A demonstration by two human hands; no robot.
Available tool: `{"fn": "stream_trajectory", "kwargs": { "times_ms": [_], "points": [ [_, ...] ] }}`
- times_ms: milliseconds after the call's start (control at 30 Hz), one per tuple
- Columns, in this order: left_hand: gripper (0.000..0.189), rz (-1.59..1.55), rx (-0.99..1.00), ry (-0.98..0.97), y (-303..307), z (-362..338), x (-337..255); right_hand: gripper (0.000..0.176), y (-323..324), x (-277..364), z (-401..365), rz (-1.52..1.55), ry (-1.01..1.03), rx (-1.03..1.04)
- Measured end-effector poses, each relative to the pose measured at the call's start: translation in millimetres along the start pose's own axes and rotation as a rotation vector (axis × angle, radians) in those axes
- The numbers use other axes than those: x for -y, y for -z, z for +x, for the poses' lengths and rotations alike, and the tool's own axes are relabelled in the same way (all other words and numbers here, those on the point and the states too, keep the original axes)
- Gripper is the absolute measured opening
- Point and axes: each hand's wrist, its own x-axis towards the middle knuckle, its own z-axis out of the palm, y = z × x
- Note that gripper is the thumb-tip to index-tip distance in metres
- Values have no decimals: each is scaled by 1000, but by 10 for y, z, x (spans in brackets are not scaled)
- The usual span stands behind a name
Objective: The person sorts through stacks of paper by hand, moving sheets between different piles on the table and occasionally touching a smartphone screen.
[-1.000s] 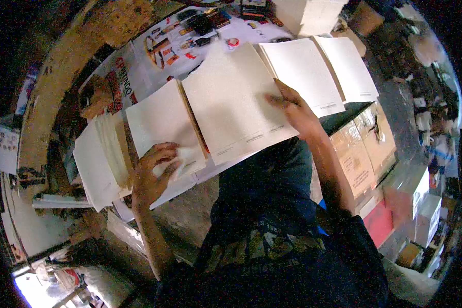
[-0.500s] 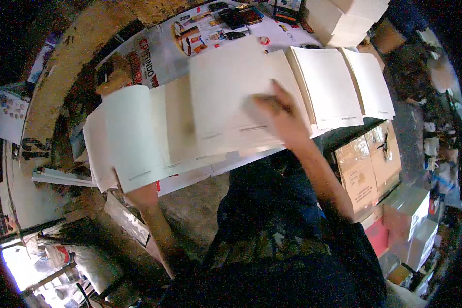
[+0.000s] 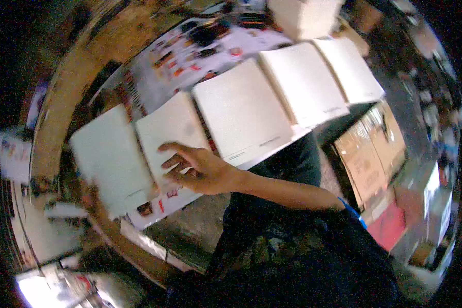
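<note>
Several stacks of white paper sheets lie in a row, each with a small line of print along its lower edge. My right hand (image 3: 197, 167), fingers apart and loosely bent, hovers at the lower part of the second stack (image 3: 169, 123) from the left. Nothing shows in its grasp. At the lower left edge of the leftmost stack (image 3: 110, 159) is my left hand (image 3: 91, 197), smeared by motion, so its fingers cannot be made out. To the right of my right hand lie the middle stack (image 3: 244, 110), another stack (image 3: 303, 82) and the far-right stack (image 3: 350, 69).
A printed banner (image 3: 172, 66) covers the table beneath the stacks, with dark items at its far side. White blocks of paper or boxes (image 3: 308, 18) stand at the back. Cardboard cartons (image 3: 372, 154) sit low on the right, beside a red panel (image 3: 387, 226).
My right hand has moved left from the middle stack to the second one. The curled sheet at my left hand now lies flat on the leftmost stack. The camera view has shifted.
</note>
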Motion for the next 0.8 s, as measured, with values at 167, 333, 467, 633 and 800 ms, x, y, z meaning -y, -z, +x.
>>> {"fn": "stream_trajectory", "kwargs": {
  "times_ms": [167,333,467,633,800],
  "points": [
    [44,646,-81,-68,209,390,684,22,800,269,-385,-349,303,-216],
    [42,908,8,22,-93,367,1318,24,2069,470,-1187,-845,193,-829],
    [41,979,-64,48,-200,508,1182,37,3273,501,-2013,-1501,69,-1430],
    [40,758,-291,-286,-840,594,-69,44,3785,382,-2747,-1431,-390,-1505],
    [38,242,-115,-859,-2319,220,-1996,38,4017,180,-3100,-1318,-297,-1511]
  ]
}}
